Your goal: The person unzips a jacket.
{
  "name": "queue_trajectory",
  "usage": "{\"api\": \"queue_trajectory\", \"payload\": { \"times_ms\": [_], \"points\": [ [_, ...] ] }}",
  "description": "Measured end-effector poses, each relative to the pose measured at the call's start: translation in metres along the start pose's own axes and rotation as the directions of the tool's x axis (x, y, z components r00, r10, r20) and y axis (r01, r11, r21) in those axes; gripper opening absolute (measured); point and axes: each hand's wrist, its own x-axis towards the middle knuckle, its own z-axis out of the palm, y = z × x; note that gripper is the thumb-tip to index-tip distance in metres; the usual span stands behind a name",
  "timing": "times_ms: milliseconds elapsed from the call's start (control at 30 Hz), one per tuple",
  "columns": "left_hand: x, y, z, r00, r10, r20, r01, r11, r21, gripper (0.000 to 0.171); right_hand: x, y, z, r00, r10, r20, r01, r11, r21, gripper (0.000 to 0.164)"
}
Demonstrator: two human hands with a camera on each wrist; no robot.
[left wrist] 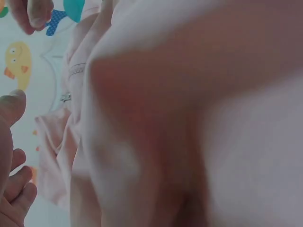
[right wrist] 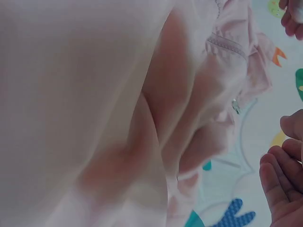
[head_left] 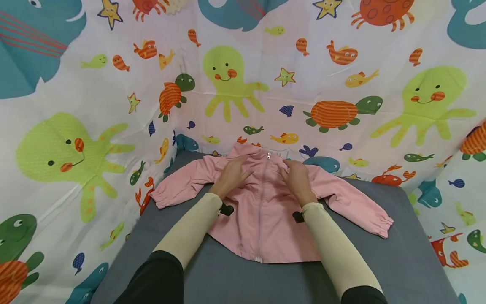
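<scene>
A pink zip-up jacket [head_left: 243,219] lies spread front side up, its sleeves stretched out to both sides. The zipper runs down its middle, with the silver zipper pull [head_left: 268,156] up at the collar. Over the chest on the left, just below the shoulder, is my left hand [head_left: 231,174], thumb held apart from the fingers. My right hand [head_left: 299,179] mirrors it on the other side of the zipper. In the right wrist view, the right hand's fingers [right wrist: 274,182] are extended with nothing between them. Pink cloth fills most of both wrist views, blurred up close.
Beneath the jacket is a grey padded surface [head_left: 228,283]. A white curtain [head_left: 262,50] printed with sea animals stands behind it and along both sides, close to the collar. Black wrist-worn pieces [head_left: 226,209] sit under my wrists.
</scene>
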Motion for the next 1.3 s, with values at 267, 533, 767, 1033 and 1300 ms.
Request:
{"api": "queue_trajectory", "payload": {
  "times_ms": [267,533,767,1033,1300],
  "points": [
    [0.033,0.001,0.024,1.000,0.016,0.003,-0.016,1.000,-0.008,0.063,0.021,0.001,0.025,1.000,0.010,0.003,-0.010,0.999,0.036,0.031],
    [0.055,0.005,0.038,0.995,-0.028,0.097,0.029,0.999,-0.013,0.058,0.032,0.004,0.045,0.995,0.084,0.062,-0.087,0.995,0.051,0.031],
    [0.069,0.005,0.044,0.986,0.006,0.169,-0.027,0.992,0.120,0.070,0.044,0.004,0.054,0.994,0.092,0.052,-0.097,0.991,0.095,0.024],
    [0.083,0.005,0.046,0.962,-0.039,0.270,-0.040,0.958,0.283,0.066,0.048,0.005,0.066,0.994,0.085,0.062,-0.092,0.989,0.115,0.010],
    [0.091,0.006,0.052,0.961,-0.072,0.267,-0.028,0.936,0.351,0.051,0.051,0.007,0.069,0.996,0.065,0.054,-0.069,0.995,0.073,0.014]
  ]
}}
